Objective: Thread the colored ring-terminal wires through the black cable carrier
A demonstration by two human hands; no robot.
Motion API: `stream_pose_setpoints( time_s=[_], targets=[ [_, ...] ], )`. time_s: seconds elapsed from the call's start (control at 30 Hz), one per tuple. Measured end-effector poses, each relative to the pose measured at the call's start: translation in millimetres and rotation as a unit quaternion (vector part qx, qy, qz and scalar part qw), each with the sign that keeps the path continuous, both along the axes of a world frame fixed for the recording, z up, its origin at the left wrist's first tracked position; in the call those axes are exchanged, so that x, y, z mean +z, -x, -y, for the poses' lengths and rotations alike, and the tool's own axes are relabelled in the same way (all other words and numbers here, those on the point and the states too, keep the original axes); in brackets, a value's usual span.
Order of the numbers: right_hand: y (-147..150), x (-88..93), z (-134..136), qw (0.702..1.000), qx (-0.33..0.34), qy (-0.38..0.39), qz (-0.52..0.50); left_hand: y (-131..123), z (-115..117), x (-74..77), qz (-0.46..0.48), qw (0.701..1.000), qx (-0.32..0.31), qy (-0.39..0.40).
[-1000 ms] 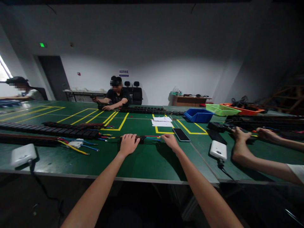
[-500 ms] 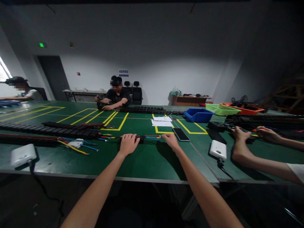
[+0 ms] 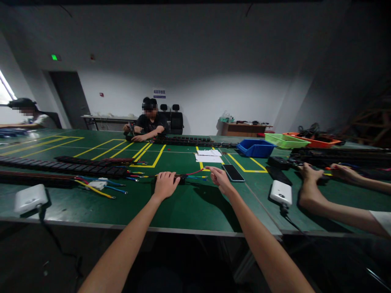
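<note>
My left hand [image 3: 165,185] is wrapped over a short black cable chain [image 3: 181,179] lying on the green table [image 3: 189,211]. Several coloured wires come out of the chain's right end. The red wire [image 3: 196,172] rises off the table, and my right hand [image 3: 220,180] pinches it near its tip. Blue and yellow wires [image 3: 200,177] lie lower, below the red one. Thin wire ends also show left of my left hand.
A phone [image 3: 233,173], white papers [image 3: 209,156] and a blue bin [image 3: 255,147] lie beyond my right hand. Longer black chains [image 3: 64,166] lie left. White devices [image 3: 281,192] stand on both sides. A person's hands [image 3: 311,175] work at the right.
My right hand has lifted slightly and turned, raising the red wire away from the blue and yellow ones. My left hand stays on the chain.
</note>
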State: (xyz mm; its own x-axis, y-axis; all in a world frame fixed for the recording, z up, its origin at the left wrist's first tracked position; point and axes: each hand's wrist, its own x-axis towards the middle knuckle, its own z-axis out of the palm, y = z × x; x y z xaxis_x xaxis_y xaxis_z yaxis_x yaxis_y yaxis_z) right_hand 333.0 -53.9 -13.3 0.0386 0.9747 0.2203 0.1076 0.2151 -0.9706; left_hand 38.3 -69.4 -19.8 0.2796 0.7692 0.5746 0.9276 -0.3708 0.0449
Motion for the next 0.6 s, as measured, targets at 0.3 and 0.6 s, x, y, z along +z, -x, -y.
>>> stream_pose_setpoints(
  time_s=[0.3, 0.6],
  targets=[
    [-4, -9.9, -8, 0.997, -0.048, 0.011, 0.055, 1, -2, -1.3, 0.001, 1.0, -0.001, -0.001],
    [-4, -19.8, -10, 0.98, -0.097, -0.001, 0.172, 1, -2, -1.3, -0.003, 1.0, -0.001, -0.002]
  ],
)
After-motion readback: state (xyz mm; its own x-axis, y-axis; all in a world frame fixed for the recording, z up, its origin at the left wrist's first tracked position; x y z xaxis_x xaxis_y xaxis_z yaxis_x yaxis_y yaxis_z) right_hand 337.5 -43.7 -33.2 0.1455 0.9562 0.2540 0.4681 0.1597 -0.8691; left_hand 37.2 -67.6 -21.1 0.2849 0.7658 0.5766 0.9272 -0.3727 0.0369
